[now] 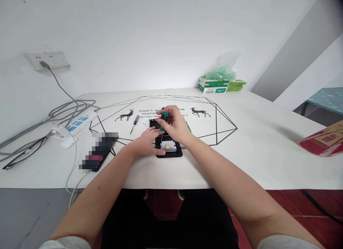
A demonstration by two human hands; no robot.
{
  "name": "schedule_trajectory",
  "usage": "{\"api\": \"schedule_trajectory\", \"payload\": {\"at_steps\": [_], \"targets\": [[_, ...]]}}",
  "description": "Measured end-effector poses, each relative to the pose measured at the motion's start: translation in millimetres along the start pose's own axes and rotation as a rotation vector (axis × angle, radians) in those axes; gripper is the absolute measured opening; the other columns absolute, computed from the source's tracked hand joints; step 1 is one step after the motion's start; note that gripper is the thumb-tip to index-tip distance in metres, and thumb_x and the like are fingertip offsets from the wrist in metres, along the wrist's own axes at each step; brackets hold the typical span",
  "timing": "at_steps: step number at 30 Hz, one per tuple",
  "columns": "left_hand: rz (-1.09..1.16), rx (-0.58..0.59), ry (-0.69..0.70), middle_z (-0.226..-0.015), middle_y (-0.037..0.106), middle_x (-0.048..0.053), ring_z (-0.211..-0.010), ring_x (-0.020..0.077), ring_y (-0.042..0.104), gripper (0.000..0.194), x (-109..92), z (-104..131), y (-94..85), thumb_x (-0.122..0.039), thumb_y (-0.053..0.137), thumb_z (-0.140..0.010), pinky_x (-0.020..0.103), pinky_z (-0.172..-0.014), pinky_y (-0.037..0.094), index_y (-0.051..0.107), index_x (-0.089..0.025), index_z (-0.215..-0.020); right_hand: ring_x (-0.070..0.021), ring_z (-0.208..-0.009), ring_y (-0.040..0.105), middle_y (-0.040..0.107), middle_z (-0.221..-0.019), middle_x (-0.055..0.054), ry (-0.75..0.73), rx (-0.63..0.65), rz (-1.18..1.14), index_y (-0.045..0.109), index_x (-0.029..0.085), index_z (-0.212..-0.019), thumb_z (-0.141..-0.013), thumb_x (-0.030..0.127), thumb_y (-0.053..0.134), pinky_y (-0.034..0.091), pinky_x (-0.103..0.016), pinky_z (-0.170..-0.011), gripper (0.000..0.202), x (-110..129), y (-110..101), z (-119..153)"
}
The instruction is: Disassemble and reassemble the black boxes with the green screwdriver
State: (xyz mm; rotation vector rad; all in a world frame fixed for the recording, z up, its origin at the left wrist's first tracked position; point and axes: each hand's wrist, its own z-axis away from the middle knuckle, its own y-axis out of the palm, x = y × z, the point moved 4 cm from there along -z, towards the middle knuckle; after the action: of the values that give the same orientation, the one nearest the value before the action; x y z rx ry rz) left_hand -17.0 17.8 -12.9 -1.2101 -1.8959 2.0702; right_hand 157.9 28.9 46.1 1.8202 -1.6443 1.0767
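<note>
My right hand is closed around the green-and-black handle of a screwdriver, held upright. Its thin shaft points down at an opened black device casing, though the exact tip contact is too small to make out. Inside the casing shows a silvery panel with a small yellowish square. My left hand holds the casing at its left side, thumb across the lower part and fingers spread over the upper part. Behind the hands lies another black part, partly covered. A second screwdriver rests to the left.
At left are a phone with a cable, a white power strip and coiled grey cords. Green-and-white boxes under a plastic bag stand at the back right. A red package sits at the right edge.
</note>
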Motion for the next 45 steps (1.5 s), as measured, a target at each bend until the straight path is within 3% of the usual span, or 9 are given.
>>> {"api": "schedule_trajectory", "payload": {"at_steps": [4, 8, 13, 18, 23, 27, 32, 40, 45], "targets": [[0.026, 0.031, -0.011, -0.172, 0.049, 0.012, -0.167, 0.0470, 0.026, 0.097, -2, 1, -0.5, -0.073, 0.085, -0.080, 0.064, -0.133, 0.031, 0.056, -0.030, -0.161, -0.0232, -0.117, 0.079, 0.069, -0.145, -0.007, 0.087, 0.081, -0.173, 0.050, 0.034, -0.127, -0.100, 0.042, 0.071, 0.064, -0.049, -0.105, 0.035, -1, 4, 3], [0.002, 0.060, -0.044, -0.175, 0.045, 0.013, -0.170, 0.0473, 0.016, 0.098, -7, 1, -2.9, -0.075, 0.084, -0.081, 0.066, -0.136, 0.023, 0.055, -0.028, -0.161, -0.0260, -0.128, 0.074, 0.065, -0.152, -0.007, 0.106, 0.107, -0.166, 0.053, 0.035, -0.132, -0.102, 0.039, 0.064, 0.065, -0.053, -0.107, 0.032, 0, 3, 3], [-0.002, 0.110, -0.098, -0.182, 0.032, 0.014, -0.173, 0.0467, 0.004, 0.104, -10, 3, -5.1, -0.078, 0.081, -0.082, 0.068, -0.137, 0.017, 0.049, -0.026, -0.167, -0.0307, -0.140, 0.060, 0.058, -0.156, -0.009, -0.083, 0.098, 0.016, 0.067, 0.033, -0.130, -0.101, 0.028, 0.059, 0.060, -0.056, -0.109, 0.031, 7, -3, -1], [0.010, 0.090, -0.107, -0.183, 0.030, 0.014, -0.172, 0.0490, 0.005, 0.103, -8, 3, -5.6, -0.080, 0.083, -0.080, 0.071, -0.137, 0.016, 0.052, -0.030, -0.164, -0.0268, -0.121, 0.061, 0.059, -0.121, -0.010, -0.233, 0.047, 0.145, 0.075, 0.032, -0.125, -0.104, 0.020, 0.049, 0.057, -0.055, -0.108, 0.036, 10, -5, -2], [-0.005, 0.111, -0.120, -0.181, 0.034, 0.014, -0.173, 0.0480, 0.003, 0.107, -5, 2, -2.9, -0.083, 0.081, -0.079, 0.069, -0.137, 0.016, 0.050, -0.030, -0.167, -0.0247, -0.108, 0.063, 0.063, -0.114, -0.009, -0.277, -0.003, 0.171, 0.073, 0.029, -0.120, -0.107, 0.023, 0.046, 0.059, -0.049, -0.096, 0.030, 11, -4, -1], [-0.018, 0.105, -0.095, -0.181, 0.033, 0.013, -0.172, 0.0471, 0.007, 0.105, -4, 2, -2.5, -0.081, 0.081, -0.081, 0.067, -0.137, 0.018, 0.049, -0.030, -0.167, -0.0230, -0.102, 0.066, 0.069, -0.118, -0.008, -0.195, -0.050, 0.129, 0.067, 0.027, -0.115, -0.101, 0.038, 0.065, 0.060, -0.041, -0.082, 0.018, 11, -4, -2], [-0.020, 0.096, -0.106, -0.184, 0.029, 0.010, -0.173, 0.0462, 0.006, 0.108, -5, 2, -3.4, -0.082, 0.081, -0.079, 0.066, -0.138, 0.019, 0.048, -0.032, -0.169, -0.0217, -0.094, 0.069, 0.073, -0.112, -0.003, 0.016, -0.138, 0.113, 0.060, 0.028, -0.107, -0.078, 0.042, 0.090, 0.061, -0.040, -0.080, 0.044, 3, -7, -3], [-0.070, 0.159, -0.232, -0.190, -0.003, 0.008, -0.172, 0.0497, -0.012, 0.121, -3, 5, -7.1, -0.089, 0.082, -0.074, 0.073, -0.135, 0.011, 0.038, -0.037, -0.174, -0.0212, -0.101, 0.080, 0.078, -0.130, -0.007, 0.021, -0.059, -0.052, 0.054, 0.031, -0.127, -0.096, 0.033, 0.065, 0.065, -0.049, -0.099, 0.032, -6, -2, 2], [-0.105, 0.193, -0.243, -0.188, -0.002, 0.016, -0.173, 0.0488, -0.004, 0.130, 2, 4, -2.9, -0.094, 0.074, -0.078, 0.067, -0.137, 0.009, 0.028, -0.027, -0.179, -0.0260, -0.116, 0.073, 0.073, -0.127, -0.008, -0.186, -0.071, 0.136, 0.070, 0.029, -0.125, -0.097, 0.018, 0.053, 0.064, -0.051, -0.098, 0.034, 4, -6, 0]]}}
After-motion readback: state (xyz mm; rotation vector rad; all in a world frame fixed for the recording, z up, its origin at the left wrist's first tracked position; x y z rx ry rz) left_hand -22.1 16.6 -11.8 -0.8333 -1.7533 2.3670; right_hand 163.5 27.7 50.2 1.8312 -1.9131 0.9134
